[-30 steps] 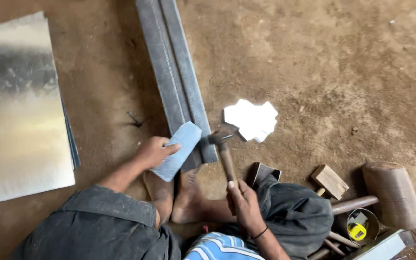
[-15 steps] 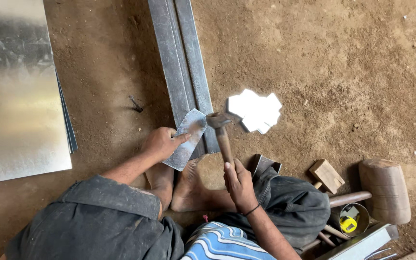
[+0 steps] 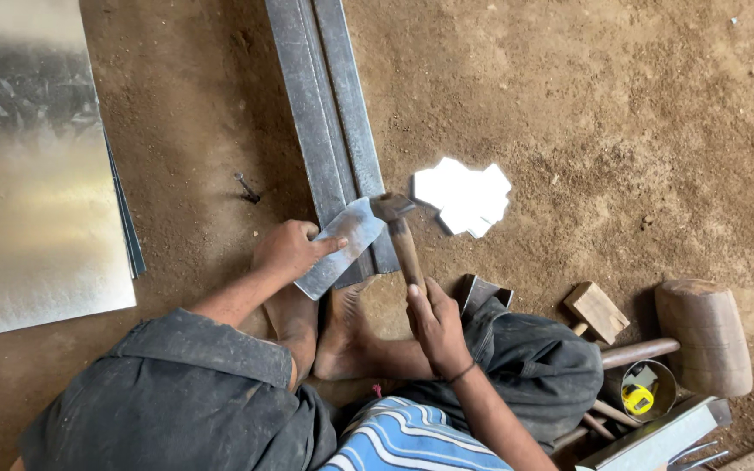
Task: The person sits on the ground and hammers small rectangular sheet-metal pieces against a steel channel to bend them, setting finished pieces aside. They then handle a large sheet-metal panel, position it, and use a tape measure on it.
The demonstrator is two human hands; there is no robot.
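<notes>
My left hand (image 3: 288, 250) grips a small bent piece of sheet metal (image 3: 342, 244) and holds it against the near end of a long steel angle bar (image 3: 325, 122) lying on the dirt floor. A hammer (image 3: 399, 234) with a wooden handle is in my right hand (image 3: 434, 324); its steel head rests on the upper edge of the small piece. Both of my bare feet (image 3: 325, 327) lie just below the bar's end, between my hands.
A large galvanized sheet (image 3: 32, 166) covers the floor at left. Small cut metal pieces (image 3: 464, 196) lie right of the bar. At lower right sit a wooden mallet (image 3: 700, 336), a smaller wooden block mallet (image 3: 597, 311), a yellow tape measure (image 3: 637, 397) and a folded metal strip (image 3: 656, 436).
The hammer head has come down from just above the small metal piece onto its edge. My left hand has kept the piece pressed on the bar.
</notes>
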